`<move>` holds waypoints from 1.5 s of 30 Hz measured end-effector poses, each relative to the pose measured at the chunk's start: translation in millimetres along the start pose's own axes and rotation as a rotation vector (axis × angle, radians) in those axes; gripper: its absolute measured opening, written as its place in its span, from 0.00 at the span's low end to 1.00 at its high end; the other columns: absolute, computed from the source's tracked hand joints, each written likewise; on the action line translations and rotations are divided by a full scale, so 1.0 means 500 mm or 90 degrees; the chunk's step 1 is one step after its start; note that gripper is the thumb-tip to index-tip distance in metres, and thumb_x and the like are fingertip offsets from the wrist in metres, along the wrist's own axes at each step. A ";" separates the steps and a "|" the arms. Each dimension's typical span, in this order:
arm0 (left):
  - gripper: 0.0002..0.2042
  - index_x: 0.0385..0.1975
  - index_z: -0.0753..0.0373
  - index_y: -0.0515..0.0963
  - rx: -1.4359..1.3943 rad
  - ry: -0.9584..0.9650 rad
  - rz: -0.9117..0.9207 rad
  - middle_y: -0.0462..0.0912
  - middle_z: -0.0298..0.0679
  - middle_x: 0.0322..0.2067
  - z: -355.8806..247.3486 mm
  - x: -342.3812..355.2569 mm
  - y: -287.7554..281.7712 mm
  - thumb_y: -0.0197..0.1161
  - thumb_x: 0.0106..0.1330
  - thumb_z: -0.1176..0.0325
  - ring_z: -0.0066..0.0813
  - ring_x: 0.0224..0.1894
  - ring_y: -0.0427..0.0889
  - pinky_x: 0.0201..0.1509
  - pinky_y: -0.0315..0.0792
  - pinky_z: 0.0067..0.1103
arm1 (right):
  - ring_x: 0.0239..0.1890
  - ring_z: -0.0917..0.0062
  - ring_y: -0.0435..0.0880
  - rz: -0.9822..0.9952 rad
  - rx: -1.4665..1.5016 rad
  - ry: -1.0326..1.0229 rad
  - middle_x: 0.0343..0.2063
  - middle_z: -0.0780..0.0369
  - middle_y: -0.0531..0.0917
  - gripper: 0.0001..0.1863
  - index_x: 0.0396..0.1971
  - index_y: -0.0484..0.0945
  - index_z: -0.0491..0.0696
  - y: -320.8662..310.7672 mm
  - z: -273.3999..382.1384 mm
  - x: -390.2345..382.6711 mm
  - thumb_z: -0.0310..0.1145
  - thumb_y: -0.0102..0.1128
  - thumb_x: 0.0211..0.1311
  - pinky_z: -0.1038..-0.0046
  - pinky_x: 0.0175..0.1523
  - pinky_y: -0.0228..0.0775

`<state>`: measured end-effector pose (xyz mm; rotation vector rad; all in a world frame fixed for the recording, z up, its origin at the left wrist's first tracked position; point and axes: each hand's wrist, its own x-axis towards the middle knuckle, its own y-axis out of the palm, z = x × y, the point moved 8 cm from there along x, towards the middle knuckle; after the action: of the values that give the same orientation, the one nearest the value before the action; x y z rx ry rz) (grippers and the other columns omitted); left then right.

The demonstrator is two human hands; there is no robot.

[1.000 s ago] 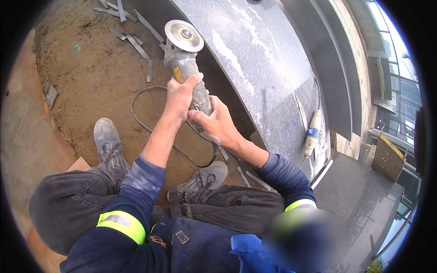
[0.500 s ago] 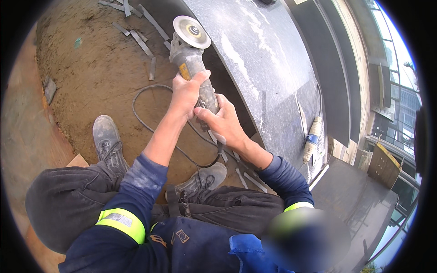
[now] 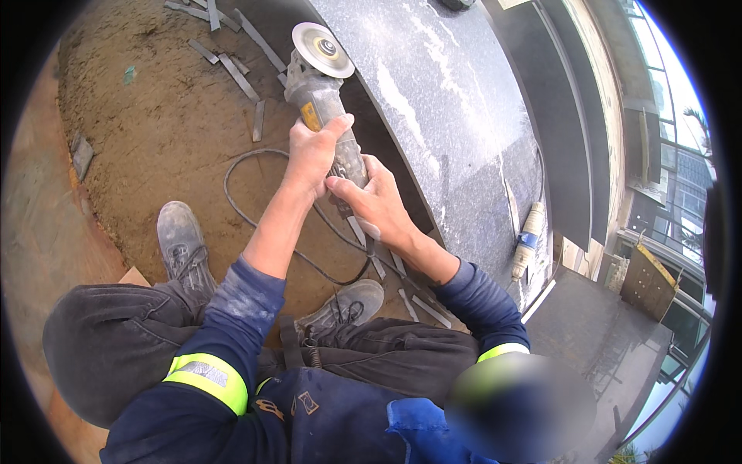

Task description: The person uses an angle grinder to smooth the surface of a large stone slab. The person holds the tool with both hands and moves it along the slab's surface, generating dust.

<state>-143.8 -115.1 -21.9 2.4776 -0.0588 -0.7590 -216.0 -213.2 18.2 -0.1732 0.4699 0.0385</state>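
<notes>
Both my hands hold a dusty grey angle grinder (image 3: 315, 94) with a yellow patch on its body. My left hand (image 3: 311, 151) is wrapped round the body just behind the head. Farther back, my right hand (image 3: 376, 199) grips the rear end, with the thumb lying across it. A round pale cutting disc (image 3: 323, 50) faces up at the far end, beside the near left edge of a grey stone slab (image 3: 433, 116). The disc stands apart from the slab's top. From the grinder's rear a dark power cord (image 3: 226, 185) loops over the dirt.
Cut stone strips (image 3: 238, 77) lie scattered on the brown dirt (image 3: 131, 155). A cable connector (image 3: 528, 241) with a blue band rests on the slab's right part. More dark slabs (image 3: 568, 116) lean beyond it. My shoes (image 3: 182, 240) are on the dirt below the grinder.
The grinder and both hands have shifted very slightly up and left in view, along with much of the scene. My grip stays the same.
</notes>
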 end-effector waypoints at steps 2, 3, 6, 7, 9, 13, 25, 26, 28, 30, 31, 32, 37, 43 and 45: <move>0.15 0.41 0.66 0.76 0.001 0.000 0.000 0.80 0.38 0.28 -0.002 0.006 -0.003 0.70 0.62 0.64 0.29 0.24 0.83 0.27 0.80 0.26 | 0.30 0.84 0.79 0.002 -0.007 0.000 0.32 0.62 0.81 0.26 0.52 0.71 0.36 0.002 0.000 0.006 0.38 0.69 0.63 0.79 0.34 0.73; 0.15 0.41 0.66 0.76 0.004 -0.001 0.001 0.80 0.38 0.28 -0.002 0.009 -0.006 0.70 0.62 0.64 0.29 0.24 0.83 0.28 0.80 0.26 | 0.30 0.84 0.79 0.002 -0.008 0.004 0.32 0.63 0.82 0.26 0.52 0.71 0.36 0.002 0.001 0.009 0.38 0.69 0.63 0.79 0.34 0.73; 0.15 0.41 0.65 0.76 0.004 0.000 0.007 0.80 0.38 0.28 -0.003 0.020 -0.009 0.70 0.62 0.63 0.29 0.24 0.83 0.28 0.80 0.26 | 0.30 0.84 0.80 0.000 -0.007 0.010 0.31 0.63 0.82 0.26 0.51 0.71 0.36 0.005 0.012 0.014 0.39 0.69 0.63 0.80 0.35 0.72; 0.15 0.41 0.65 0.76 0.002 0.001 0.010 0.80 0.38 0.28 -0.004 0.023 -0.009 0.70 0.62 0.63 0.29 0.24 0.83 0.28 0.80 0.26 | 0.31 0.84 0.80 0.001 -0.005 0.008 0.31 0.63 0.82 0.26 0.51 0.71 0.36 0.006 0.017 0.015 0.39 0.68 0.62 0.80 0.35 0.72; 0.15 0.41 0.65 0.76 0.005 0.000 0.013 0.80 0.38 0.28 -0.008 0.027 -0.008 0.70 0.62 0.63 0.29 0.25 0.83 0.28 0.80 0.26 | 0.31 0.84 0.80 -0.002 -0.010 0.003 0.31 0.62 0.82 0.26 0.51 0.71 0.36 0.006 0.020 0.020 0.39 0.68 0.62 0.80 0.35 0.72; 0.16 0.41 0.66 0.76 0.008 -0.005 0.021 0.80 0.38 0.29 -0.014 0.041 -0.011 0.70 0.62 0.63 0.29 0.25 0.83 0.28 0.80 0.27 | 0.31 0.84 0.80 -0.010 -0.024 -0.005 0.31 0.62 0.82 0.26 0.50 0.72 0.36 0.007 0.023 0.035 0.40 0.69 0.62 0.80 0.35 0.72; 0.18 0.43 0.68 0.76 0.026 -0.029 0.027 0.81 0.41 0.31 -0.016 0.050 -0.018 0.71 0.61 0.62 0.31 0.27 0.84 0.30 0.81 0.27 | 0.29 0.83 0.80 -0.010 -0.025 -0.036 0.30 0.62 0.82 0.23 0.46 0.73 0.38 0.014 0.034 0.040 0.39 0.68 0.62 0.79 0.33 0.72; 0.18 0.43 0.68 0.76 0.025 -0.029 0.024 0.81 0.41 0.31 -0.013 0.041 -0.016 0.71 0.61 0.62 0.31 0.27 0.84 0.30 0.81 0.27 | 0.29 0.83 0.80 -0.014 -0.026 -0.044 0.30 0.62 0.82 0.22 0.46 0.73 0.38 0.011 0.030 0.030 0.39 0.68 0.62 0.79 0.33 0.72; 0.18 0.44 0.68 0.76 0.024 -0.028 0.017 0.81 0.41 0.31 -0.007 0.021 -0.012 0.71 0.62 0.62 0.31 0.27 0.84 0.30 0.81 0.28 | 0.29 0.84 0.80 -0.013 -0.018 -0.030 0.30 0.62 0.82 0.23 0.46 0.73 0.38 0.009 0.019 0.014 0.39 0.68 0.62 0.79 0.34 0.72; 0.18 0.44 0.68 0.76 0.026 -0.033 0.015 0.81 0.41 0.31 0.001 0.005 -0.012 0.70 0.62 0.63 0.31 0.27 0.84 0.30 0.81 0.28 | 0.30 0.84 0.80 -0.005 -0.001 -0.014 0.31 0.62 0.82 0.23 0.47 0.73 0.37 0.009 0.016 -0.003 0.39 0.69 0.62 0.79 0.35 0.72; 0.18 0.44 0.68 0.75 0.027 -0.035 0.014 0.81 0.41 0.31 0.005 -0.002 -0.012 0.70 0.62 0.63 0.31 0.27 0.84 0.30 0.81 0.28 | 0.31 0.84 0.80 0.002 0.012 -0.004 0.31 0.62 0.82 0.24 0.47 0.73 0.37 0.011 0.017 -0.014 0.39 0.69 0.62 0.79 0.35 0.72; 0.18 0.44 0.68 0.75 0.030 -0.034 0.014 0.81 0.41 0.31 0.007 -0.009 -0.011 0.70 0.62 0.63 0.31 0.27 0.84 0.30 0.81 0.28 | 0.31 0.84 0.80 0.008 0.025 0.005 0.31 0.62 0.82 0.24 0.48 0.73 0.37 0.012 0.018 -0.023 0.39 0.69 0.62 0.79 0.36 0.72; 0.17 0.44 0.68 0.75 0.025 -0.027 0.014 0.80 0.40 0.30 0.022 -0.043 -0.003 0.70 0.62 0.63 0.30 0.26 0.84 0.29 0.81 0.28 | 0.33 0.84 0.80 -0.006 0.000 -0.008 0.32 0.62 0.82 0.25 0.49 0.72 0.36 0.002 -0.003 -0.053 0.39 0.69 0.62 0.79 0.38 0.72; 0.17 0.44 0.68 0.75 0.031 -0.021 0.015 0.80 0.40 0.30 0.037 -0.063 0.004 0.70 0.62 0.64 0.30 0.26 0.83 0.29 0.81 0.28 | 0.34 0.85 0.78 -0.004 0.001 -0.003 0.34 0.62 0.82 0.26 0.50 0.72 0.35 -0.005 -0.011 -0.081 0.38 0.69 0.62 0.79 0.39 0.72; 0.14 0.42 0.68 0.75 -0.001 -0.017 0.002 0.79 0.38 0.29 0.040 -0.072 0.007 0.70 0.62 0.68 0.29 0.23 0.82 0.26 0.79 0.27 | 0.34 0.85 0.78 -0.011 -0.005 -0.013 0.35 0.62 0.81 0.26 0.50 0.73 0.34 -0.006 -0.011 -0.088 0.38 0.68 0.62 0.79 0.39 0.72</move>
<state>-184.4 -120.6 -15.7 2.4659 -0.0721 -0.7904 -257.2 -217.2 33.8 -0.1843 0.4471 0.0255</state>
